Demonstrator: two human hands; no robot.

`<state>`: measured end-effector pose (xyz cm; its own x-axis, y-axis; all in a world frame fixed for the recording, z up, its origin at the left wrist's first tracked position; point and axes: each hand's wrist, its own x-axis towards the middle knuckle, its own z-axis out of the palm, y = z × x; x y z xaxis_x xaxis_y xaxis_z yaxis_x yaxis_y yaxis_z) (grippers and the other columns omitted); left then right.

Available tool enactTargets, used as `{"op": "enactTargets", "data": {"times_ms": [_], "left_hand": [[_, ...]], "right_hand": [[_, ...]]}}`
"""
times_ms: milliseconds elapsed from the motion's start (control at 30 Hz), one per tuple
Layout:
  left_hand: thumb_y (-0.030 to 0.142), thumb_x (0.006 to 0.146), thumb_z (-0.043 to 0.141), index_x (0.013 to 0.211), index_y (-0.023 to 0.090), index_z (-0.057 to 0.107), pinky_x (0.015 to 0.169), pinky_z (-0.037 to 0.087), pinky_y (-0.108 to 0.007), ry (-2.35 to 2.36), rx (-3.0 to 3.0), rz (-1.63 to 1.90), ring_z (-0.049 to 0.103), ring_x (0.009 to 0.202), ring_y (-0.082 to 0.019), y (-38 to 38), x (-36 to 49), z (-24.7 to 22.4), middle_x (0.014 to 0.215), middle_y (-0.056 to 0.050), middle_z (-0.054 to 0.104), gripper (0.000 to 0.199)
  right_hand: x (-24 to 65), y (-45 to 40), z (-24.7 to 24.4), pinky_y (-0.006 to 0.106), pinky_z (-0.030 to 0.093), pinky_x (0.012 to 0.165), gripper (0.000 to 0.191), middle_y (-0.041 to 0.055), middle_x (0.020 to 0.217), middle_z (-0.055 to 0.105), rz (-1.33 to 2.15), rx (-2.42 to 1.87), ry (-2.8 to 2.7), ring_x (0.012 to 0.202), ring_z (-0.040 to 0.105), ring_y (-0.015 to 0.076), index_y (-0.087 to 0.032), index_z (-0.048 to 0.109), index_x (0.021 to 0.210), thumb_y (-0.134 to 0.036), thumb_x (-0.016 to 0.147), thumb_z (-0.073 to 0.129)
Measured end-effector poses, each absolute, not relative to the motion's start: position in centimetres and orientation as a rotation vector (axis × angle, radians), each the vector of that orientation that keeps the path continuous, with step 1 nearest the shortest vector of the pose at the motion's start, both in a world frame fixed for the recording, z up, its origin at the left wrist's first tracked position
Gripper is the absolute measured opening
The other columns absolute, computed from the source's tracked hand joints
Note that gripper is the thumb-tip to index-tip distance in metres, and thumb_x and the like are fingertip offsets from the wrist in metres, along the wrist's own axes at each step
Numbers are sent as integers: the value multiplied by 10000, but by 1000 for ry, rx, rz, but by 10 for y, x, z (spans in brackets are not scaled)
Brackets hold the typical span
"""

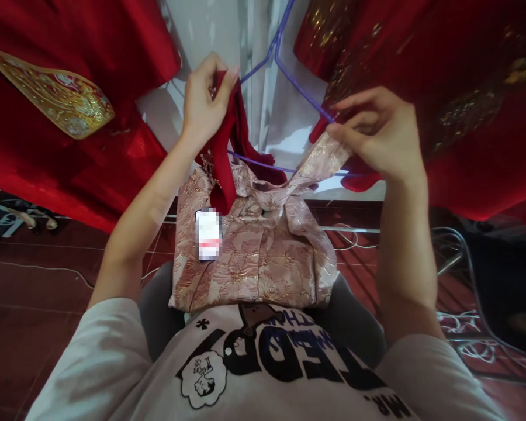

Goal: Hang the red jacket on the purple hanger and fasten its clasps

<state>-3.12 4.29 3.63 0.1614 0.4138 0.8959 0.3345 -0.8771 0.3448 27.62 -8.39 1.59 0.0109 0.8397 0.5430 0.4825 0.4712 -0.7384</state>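
the brocade garment (258,257), pink with gold thread, lies across my lap, its upper edge toward the purple hanger (307,96). my left hand (206,99) is closed in a pinch on dark red fabric (222,158), beside the hanger's left arm; the fabric runs down to the garment's upper left. whether the two are joined i cannot tell. my right hand (381,137) grips the top of a pale pink band (326,161) between thumb and fingers, at the hanger's right arm. the band slants down to the garment's neckline. a white tag (208,234) rests on the garment's left side, print blurred. red garments hang on both sides; the left one (127,35) bears a gold embroidered panel (76,108). the floor (35,310) is dark red tile.
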Motion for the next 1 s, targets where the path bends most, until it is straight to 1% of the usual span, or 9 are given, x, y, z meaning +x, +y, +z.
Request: {"op": "enactTargets", "data": {"times_ms": [100,200,300,400,533,600,667,833,1000], "left_hand": [[960,808,514,688,265,427,627,256,-349,783,2346,1697,306,643,-187,60,-45,32,669,-8,355,711],[968,787,536,704,281,466,723,368,-352,894,2354,1344,396,767,-207,65,-57,35,753,-32,490,696],[840,894,579,731,274,490,829,448,-353,1043,2218,1011,441,828,-205,55,-60,39,781,-16,539,595],[748,932,631,716,261,508,876,494,-381,1124,2139,972,490,815,-206,47,-60,40,752,-12,542,546],[699,891,725,707,249,521,832,509,-391,1082,2015,996,492,735,-189,49,-63,38,713,-7,530,528],[638,902,747,729,243,547,846,503,-382,1033,1971,989,499,746,-185,48,-64,37,736,-4,555,475],[547,947,732,740,237,555,844,497,-357,1024,1963,969,496,750,-175,46,-63,37,741,3,563,412],[294,1030,602,699,231,494,737,457,-285,1094,1990,1003,423,685,-147,37,-55,38,687,11,475,353],[664,873,708,705,266,523,816,500,-346,1090,2032,1016,473,759,-182,40,-56,35,738,-2,557,470]], "right_hand": [[278,-73,22,262,427,576,188,-20,653,680,754,-1296,-1570,533,570,91,-203,745,1048,-374,978,714],[267,-56,20,247,437,577,307,-3,695,707,1071,-1365,-1520,547,578,79,-166,762,991,-311,1093,512],[244,-46,16,253,486,664,199,33,1091,784,1165,-1161,-1719,794,668,103,-200,788,1071,-312,1032,628],[216,-37,11,300,514,785,277,-65,1447,643,1251,-927,-1877,1024,656,137,-327,774,1170,-477,945,719],[189,-15,0,417,481,918,525,-78,1089,755,1366,-931,-2015,935,583,178,-367,735,1113,-654,696,876],[183,-4,-7,421,477,919,562,-75,891,726,1281,-1018,-1962,892,535,176,-352,660,992,-665,606,922],[183,3,-11,384,490,904,583,-84,879,687,1054,-1114,-1869,891,505,159,-338,535,947,-596,619,942],[193,-5,-10,326,408,1081,336,-25,1325,614,372,-1230,-1985,1084,507,152,-335,425,1122,-285,927,694],[202,-9,-12,376,399,1065,435,14,1361,628,86,-1519,-1963,1167,540,224,-327,451,1234,-151,870,612]]}}
